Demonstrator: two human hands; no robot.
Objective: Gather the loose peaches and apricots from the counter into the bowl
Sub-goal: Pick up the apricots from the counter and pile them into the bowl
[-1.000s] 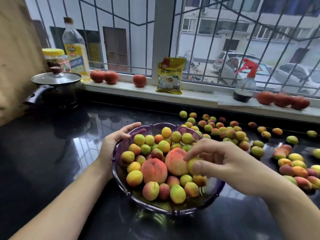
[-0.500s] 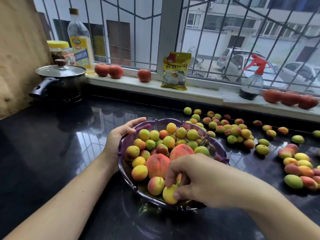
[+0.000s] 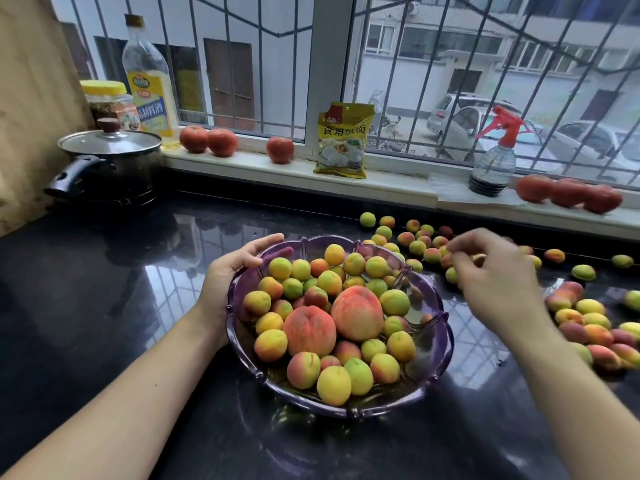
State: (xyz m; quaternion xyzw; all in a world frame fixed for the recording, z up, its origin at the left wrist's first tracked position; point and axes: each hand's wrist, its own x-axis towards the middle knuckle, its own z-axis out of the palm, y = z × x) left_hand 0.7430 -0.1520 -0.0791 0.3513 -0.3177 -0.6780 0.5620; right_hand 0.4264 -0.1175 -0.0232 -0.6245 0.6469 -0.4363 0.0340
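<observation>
Glossy black stone forms the desk [image 3: 86, 306], mirroring the barred window above it; nearest the camera sits the purple glass bowl [image 3: 438, 344], heaped with small yellow-green apricots [image 3: 332, 385] and two large blushing peaches [image 3: 309, 330] at its middle; the left hand [image 3: 228, 275] cups the bowl's left rim, thumb curled over the edge and fingers behind the glass, so its grip is on the bowl; the right hand [image 3: 498, 282] hovers just beyond the bowl's right side, fingers loosely bent and thumb near forefinger, its grip narrow and holding nothing visible; under and past that hand a scatter of loose fruit [image 3: 417, 247] lies on the desk, and a second cluster [image 3: 588, 327] of redder pieces lies at the far right, well apart from the bowl; at the back left stands a lidded black pot [image 3: 110, 168]; on the windowsill [image 3: 263, 173] rest an oil bottle [image 3: 149, 88], a yellow-capped jar [image 3: 109, 103], red tomatoes [image 3: 207, 142], a yellow packet [image 3: 343, 140], a spray bottle [image 3: 493, 161] and three more tomatoes [image 3: 568, 194]; beyond the bars [image 3: 301, 64], parked cars [image 3: 478, 129].
</observation>
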